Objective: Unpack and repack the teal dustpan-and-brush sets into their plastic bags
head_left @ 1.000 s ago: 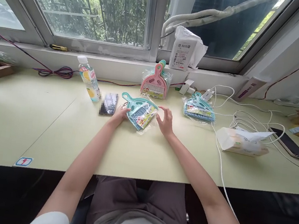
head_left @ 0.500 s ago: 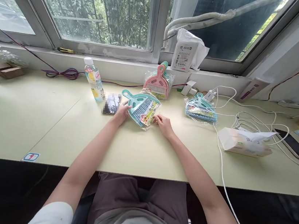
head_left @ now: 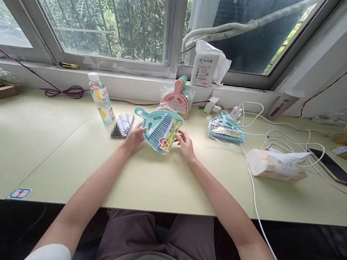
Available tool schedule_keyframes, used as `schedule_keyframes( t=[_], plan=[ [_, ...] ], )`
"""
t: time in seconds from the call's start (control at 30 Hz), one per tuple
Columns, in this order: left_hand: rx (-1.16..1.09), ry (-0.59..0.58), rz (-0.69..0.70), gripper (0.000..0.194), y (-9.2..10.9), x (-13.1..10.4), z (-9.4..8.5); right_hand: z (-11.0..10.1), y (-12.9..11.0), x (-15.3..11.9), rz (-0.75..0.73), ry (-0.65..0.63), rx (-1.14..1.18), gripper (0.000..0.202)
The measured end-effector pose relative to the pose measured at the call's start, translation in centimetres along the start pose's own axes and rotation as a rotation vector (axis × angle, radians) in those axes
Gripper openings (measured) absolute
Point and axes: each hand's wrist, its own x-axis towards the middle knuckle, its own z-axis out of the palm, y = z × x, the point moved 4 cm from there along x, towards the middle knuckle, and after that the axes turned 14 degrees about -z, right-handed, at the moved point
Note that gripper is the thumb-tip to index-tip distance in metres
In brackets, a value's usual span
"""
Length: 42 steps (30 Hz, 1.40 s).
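A teal dustpan and brush set (head_left: 157, 128) in clear plastic wrap is held tilted above the table, its handle to the upper left and its printed card to the right. My left hand (head_left: 134, 137) grips its left edge, fingers partly hidden behind it. At the right edge, my right hand (head_left: 186, 144) has its fingers closed on the wrapped set beside the card. Behind it, a pink dustpan and brush set (head_left: 176, 98) stands against the wall with others stacked at its back. Another teal wrapped set (head_left: 226, 129) lies to the right.
A drink bottle (head_left: 101, 98) and a dark phone-like object (head_left: 123, 125) are left of my hands. On the right are a tissue pack (head_left: 275, 167), white cables (head_left: 252, 174) and a phone (head_left: 333, 167). A white-wrapped box (head_left: 204, 69) stands on the sill.
The view has shifted slightly, moving the scene left and down. Both hands stay on the set, which sits a little flatter to view. Another person's hand at the far right has gone from view.
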Motion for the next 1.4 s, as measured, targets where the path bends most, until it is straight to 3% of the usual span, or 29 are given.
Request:
schedule_keyframes(
  t=[0.23,0.43,0.53,0.7,0.97,1.07,1.2,1.3,1.4],
  plan=[
    [0.020,-0.092,-0.024,0.054,-0.2,-0.4,1.3,-0.6,-0.5,-0.2,0.017,0.083,-0.070,0.031],
    [0.052,-0.203,-0.090,0.039,-0.7,-0.4,1.8,-1.8,-1.8,-0.5,0.064,0.164,-0.435,0.024],
    [0.064,-0.228,-0.172,0.024,-1.4,-0.3,1.7,-1.8,-1.5,-0.3,0.073,0.172,-0.279,0.030],
    [0.131,-0.248,-0.179,0.030,-2.0,0.1,1.4,-1.3,-0.9,0.0,0.056,0.160,-0.040,0.036],
    [0.102,-0.160,-0.099,0.036,-1.8,0.2,1.0,-0.3,-1.0,-0.1,0.080,0.015,0.144,0.036],
    [0.098,-0.168,-0.087,0.039,-1.7,0.2,1.0,-0.2,-0.7,-0.3,0.192,0.027,0.235,0.034],
    [0.130,-0.170,-0.091,0.041,-1.6,0.5,0.8,-0.5,-0.7,-0.3,0.231,0.091,0.289,0.025],
    [0.156,-0.081,-0.064,0.040,-1.4,1.0,0.1,-0.7,-0.9,-0.3,0.239,0.124,0.277,0.022],
    [0.155,0.091,-0.033,0.038,-1.2,1.4,-1.2,-0.6,-1.0,-0.3,0.241,0.129,0.267,0.021]
  ],
)
